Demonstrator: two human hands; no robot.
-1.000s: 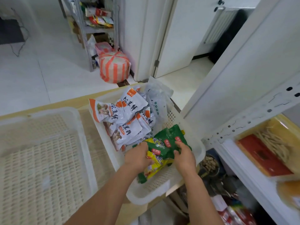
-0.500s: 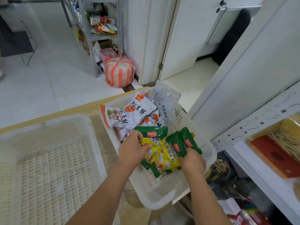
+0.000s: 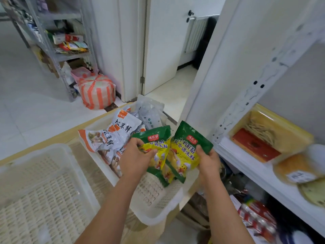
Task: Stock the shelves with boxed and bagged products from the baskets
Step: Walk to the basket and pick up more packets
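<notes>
Left fingers (image 3: 140, 142): curled over the left edge of green-and-yellow packet A (image 3: 158, 147), thumb laid across its front. Firm hold.
Right fingers (image 3: 200, 150): thumb pressed on the lower right part of matching packet B (image 3: 186, 147); the other fingers are behind it, out of view. Firm hold.

A and B overlap at their inner edges, green tops up and leaning apart. More green-and-yellow film shows beneath them; I cannot tell how many packets.

Left hand (image 3: 135, 159) and right hand (image 3: 210, 162) are roughly level, with bare forearms entering from 6 o'clock.

Both packets are held over the near half of a white basket (image 3: 158, 215). I cannot tell whether their lower ends touch its floor.

Positions taken from the hands:
- 10 to 11 o'clock, in the same basket: white packets (image 3: 123, 127) with orange corners, piled loosely.
- 12 o'clock, at the basket's far wall: grey packets (image 3: 149, 113).
- 8 o'clock: second basket (image 3: 44, 191), beside the first. Both stand on a wooden counter (image 3: 52, 138).
- 3 o'clock: white shelf (image 3: 246, 161) carrying a yellow box (image 3: 281, 136) with a red label.
- 4 o'clock: round packs on the same shelf, blurred.
- 5 o'clock, lower level: red packs (image 3: 258, 219).
- 11 o'clock, on the floor: striped bag (image 3: 96, 92), with a metal rack (image 3: 58, 41) just behind it.
- 12 o'clock, far: white door (image 3: 163, 50).
</notes>
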